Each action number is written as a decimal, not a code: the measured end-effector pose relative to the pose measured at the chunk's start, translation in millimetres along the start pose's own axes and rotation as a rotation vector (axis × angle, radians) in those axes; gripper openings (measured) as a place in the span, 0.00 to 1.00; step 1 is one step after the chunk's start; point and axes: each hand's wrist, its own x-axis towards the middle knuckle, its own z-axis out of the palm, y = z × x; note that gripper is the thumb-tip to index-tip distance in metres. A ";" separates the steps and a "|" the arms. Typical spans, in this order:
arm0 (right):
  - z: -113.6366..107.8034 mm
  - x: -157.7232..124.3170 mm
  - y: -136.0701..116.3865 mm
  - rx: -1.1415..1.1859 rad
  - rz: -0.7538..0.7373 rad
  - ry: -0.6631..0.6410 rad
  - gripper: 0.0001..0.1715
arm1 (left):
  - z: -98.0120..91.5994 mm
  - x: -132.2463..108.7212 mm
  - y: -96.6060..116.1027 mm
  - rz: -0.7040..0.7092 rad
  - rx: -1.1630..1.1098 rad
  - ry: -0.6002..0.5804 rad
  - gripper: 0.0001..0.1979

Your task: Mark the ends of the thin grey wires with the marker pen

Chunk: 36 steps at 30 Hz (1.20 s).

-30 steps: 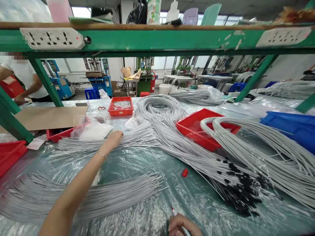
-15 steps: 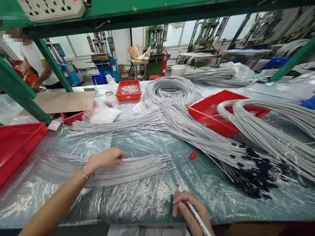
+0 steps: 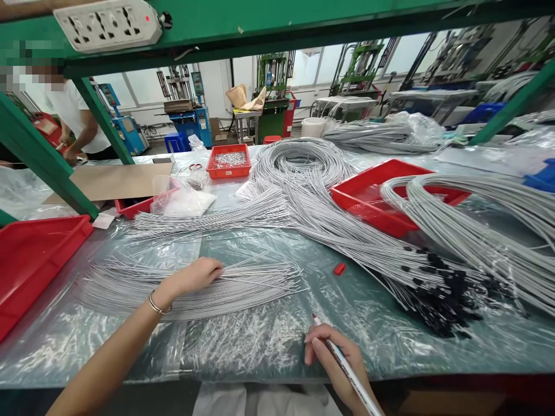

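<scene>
My left hand (image 3: 197,276), with a bangle at its wrist, is closed on a few grey cables over the near cable bundle (image 3: 255,293). Those strands slant off to the right across the others, and the fingertips are partly hidden. My right hand (image 3: 333,353) grips a white marker pen (image 3: 352,377) near the table's front edge, its bare red tip pointing up and away, apart from the cables. A red pen cap (image 3: 339,268) lies on the plastic-covered table (image 3: 243,352), right of the bundle's cut ends.
Behind lie a large cable coil (image 3: 303,153) and cables with black ends (image 3: 451,294). Red trays stand left (image 3: 43,254) and right (image 3: 368,211); a small red tray (image 3: 228,171) holds metal parts. A green frame (image 3: 260,29) crosses overhead. Another person (image 3: 84,124) stands far left.
In my left hand a few cables now show lifted and splayed across the bundle. My right hand keeps its hold on the marker pen. The view has shifted slightly.
</scene>
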 end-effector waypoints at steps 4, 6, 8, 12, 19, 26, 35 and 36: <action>-0.8 0.0 0.2 -0.021 -0.011 -0.017 0.13 | 2.0 -5.8 1.8 -0.022 0.068 0.075 0.17; -1.5 0.0 1.3 -0.025 -0.011 -0.013 0.13 | 2.8 -7.7 0.3 -0.040 0.106 0.108 0.17; -1.9 -0.2 2.0 -0.023 -0.015 -0.010 0.12 | 3.1 -8.8 -0.5 -0.055 0.136 0.148 0.17; -1.0 -0.4 1.3 0.012 0.026 -0.004 0.13 | -2.6 -12.2 6.1 -0.077 0.147 0.214 0.18; 15.2 20.1 -4.1 0.182 0.115 -0.009 0.16 | -12.3 -42.2 66.2 -0.021 0.102 0.179 0.17; 42.4 32.6 -29.3 0.238 0.142 0.069 0.18 | 11.8 -53.5 113.2 0.131 -0.082 -0.198 0.18; 3.5 32.1 -47.7 0.106 -0.180 0.310 0.19 | 16.8 -35.6 129.4 0.179 -0.321 -0.189 0.20; -10.4 35.2 -52.7 0.132 -0.209 0.364 0.21 | 15.7 -36.8 128.6 0.170 -0.286 -0.187 0.20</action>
